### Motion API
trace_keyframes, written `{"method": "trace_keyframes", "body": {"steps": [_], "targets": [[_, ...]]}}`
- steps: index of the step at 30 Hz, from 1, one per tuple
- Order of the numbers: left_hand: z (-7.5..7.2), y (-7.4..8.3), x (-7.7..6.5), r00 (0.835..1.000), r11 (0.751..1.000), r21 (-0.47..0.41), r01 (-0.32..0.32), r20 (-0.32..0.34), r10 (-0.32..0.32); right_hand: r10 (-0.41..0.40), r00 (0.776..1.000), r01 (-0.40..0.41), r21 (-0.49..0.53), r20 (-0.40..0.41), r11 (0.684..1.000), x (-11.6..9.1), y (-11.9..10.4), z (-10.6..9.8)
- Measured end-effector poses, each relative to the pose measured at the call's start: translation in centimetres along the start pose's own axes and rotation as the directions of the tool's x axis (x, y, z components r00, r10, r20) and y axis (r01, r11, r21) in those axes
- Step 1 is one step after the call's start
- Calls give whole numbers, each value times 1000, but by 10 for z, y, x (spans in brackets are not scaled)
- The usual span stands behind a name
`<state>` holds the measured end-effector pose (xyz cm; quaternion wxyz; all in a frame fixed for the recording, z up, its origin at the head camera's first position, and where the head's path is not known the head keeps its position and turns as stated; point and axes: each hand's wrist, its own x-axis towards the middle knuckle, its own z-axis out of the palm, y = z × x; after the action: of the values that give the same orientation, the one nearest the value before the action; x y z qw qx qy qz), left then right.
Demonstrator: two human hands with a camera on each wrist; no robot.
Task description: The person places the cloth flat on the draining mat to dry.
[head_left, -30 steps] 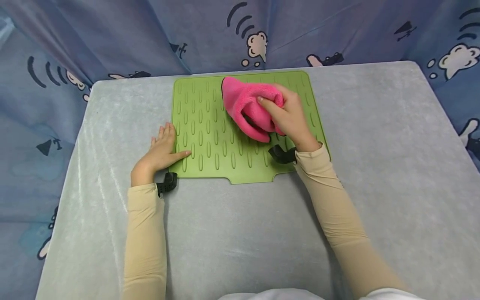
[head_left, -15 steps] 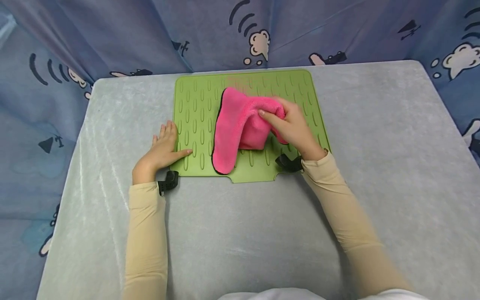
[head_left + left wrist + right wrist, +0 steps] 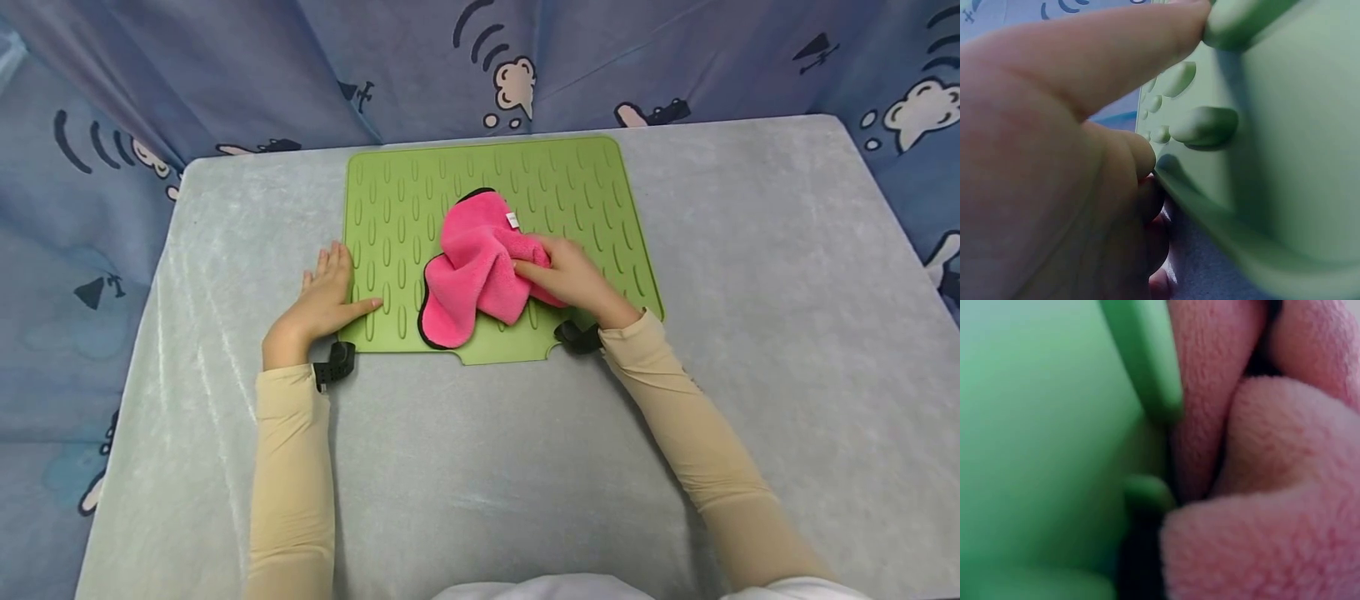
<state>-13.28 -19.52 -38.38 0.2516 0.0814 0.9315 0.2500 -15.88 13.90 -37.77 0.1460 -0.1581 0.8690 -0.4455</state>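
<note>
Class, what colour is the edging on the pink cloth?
Black. The edging on the pink cloth shows best in the head view.

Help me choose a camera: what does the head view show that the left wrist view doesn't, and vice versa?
Only the head view: the right hand gripping the pink cloth, its white tag and most of the green mat.
Only the left wrist view: the palm of the left hand up close, and a low, side-on look at raised ridges.
Both: the left hand at the mat's edge, its thumb over the mat, grey tabletop and blue patterned curtain.
</note>
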Motion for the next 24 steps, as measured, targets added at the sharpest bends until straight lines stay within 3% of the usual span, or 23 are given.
{"method": "trace_keyframes", "body": {"steps": [3, 7, 11, 13, 16, 20, 24], "targets": [[-3, 4, -3, 1000, 1000, -9, 0, 12, 0, -15, 1000, 15, -6, 23, 1000, -2, -3, -6], [-13, 17, -17, 999, 1000, -8, -2, 32, 2, -25, 999, 23, 46, 47, 999, -5, -8, -22], [-21, 29, -29, 997, 998, -1, -70, -36, 70, -28, 1000, 26, 164, 10, 986, -3, -12, -43], [-18, 33, -27, 991, 993, -12, -115, -77, 113, -32, 999, 34, 188, -12, 982, 2, -14, -52], [-7, 38, -18, 985, 987, -31, -156, -82, 153, -28, 999, 33, 171, -34, 985, 15, -14, -61], [9, 47, -6, 988, 990, -31, -138, -68, 136, 19, 1000, -17, 85, -18, 996, 44, -12, -63], [18, 58, 1, 990, 994, -23, -110, -86, 108, 55, 997, -55, 4, 57, 998, 77, -10, -56]]}}
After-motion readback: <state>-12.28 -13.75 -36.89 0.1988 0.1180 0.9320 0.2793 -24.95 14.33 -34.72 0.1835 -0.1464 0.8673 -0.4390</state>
